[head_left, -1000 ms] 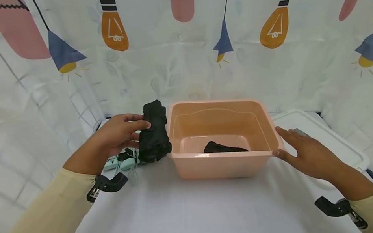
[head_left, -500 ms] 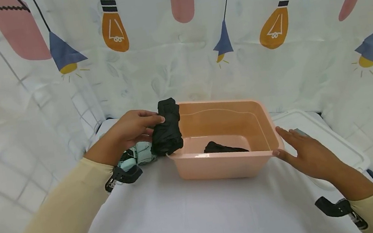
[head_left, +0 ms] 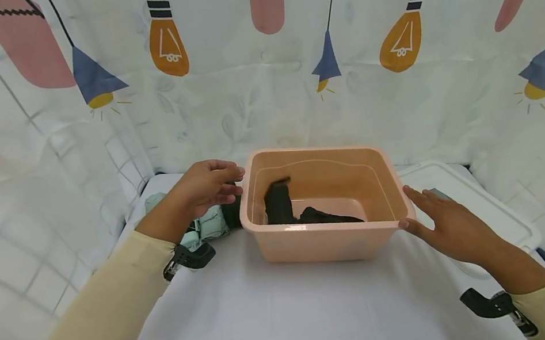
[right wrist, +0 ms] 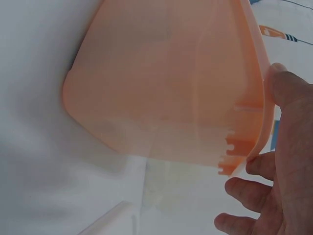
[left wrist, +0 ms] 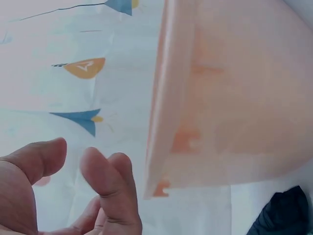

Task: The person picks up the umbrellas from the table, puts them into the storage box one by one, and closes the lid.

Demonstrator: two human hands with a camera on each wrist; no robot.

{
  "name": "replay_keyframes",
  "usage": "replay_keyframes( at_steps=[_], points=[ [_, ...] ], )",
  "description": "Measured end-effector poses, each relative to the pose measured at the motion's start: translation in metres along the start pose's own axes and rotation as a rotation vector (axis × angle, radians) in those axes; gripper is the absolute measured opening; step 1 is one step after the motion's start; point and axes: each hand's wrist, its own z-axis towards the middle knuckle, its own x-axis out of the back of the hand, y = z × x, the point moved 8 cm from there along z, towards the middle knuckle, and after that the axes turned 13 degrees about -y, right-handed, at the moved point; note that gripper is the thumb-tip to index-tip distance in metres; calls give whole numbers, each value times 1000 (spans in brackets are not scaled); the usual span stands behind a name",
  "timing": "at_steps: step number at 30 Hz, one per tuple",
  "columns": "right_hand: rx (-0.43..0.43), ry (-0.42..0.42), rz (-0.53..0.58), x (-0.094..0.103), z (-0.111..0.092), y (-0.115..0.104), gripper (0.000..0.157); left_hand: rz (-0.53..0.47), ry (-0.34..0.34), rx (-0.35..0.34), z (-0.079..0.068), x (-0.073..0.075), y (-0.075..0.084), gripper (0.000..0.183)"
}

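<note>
A peach plastic bin (head_left: 314,245) stands on the white-covered table. My left hand (head_left: 204,188) hovers by its left rim with nothing in it, thumb and fingers apart in the left wrist view. Inside the bin, a rolled black cloth (head_left: 278,201) stands tilted against the left end. Another black cloth (head_left: 328,215) lies along the near wall, partly hidden by the rim. My right hand (head_left: 452,223) rests against the right rim, fingers extended; the right wrist view shows the thumb at the bin's rim (right wrist: 266,93).
Left of the bin lie folded pale green cloths (head_left: 212,224) and one more black bundle (left wrist: 283,213), partly behind my left hand in the head view. A white lid (head_left: 492,209) lies at the right under my right hand. A patterned curtain (head_left: 262,96) hangs behind.
My left hand carried the rolled black cloth rightward to the bin and let go; the cloth is now inside at the left end. My right hand has stayed at the rim.
</note>
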Motion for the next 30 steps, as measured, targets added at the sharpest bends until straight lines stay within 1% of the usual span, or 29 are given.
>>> replay_keyframes(
  at_steps=[2,10,16,21,26,30],
  points=[
    [-6,-4,0,0,0,0,81,1,-1,5,-1,3,-3,57],
    [-17,-12,-5,1,1,0,81,-2,-37,25,-10,18,-20,59],
    [-22,-18,-4,0,1,1,82,11,-36,52,-15,31,-32,62],
    [-18,-15,1,-1,1,0,82,37,-22,73,-20,49,-44,68],
    [-11,-5,-2,0,0,-1,81,26,-7,88,-24,68,-55,70],
    [-14,-3,-5,0,0,-1,81,35,26,109,-27,85,-65,72]
  ],
)
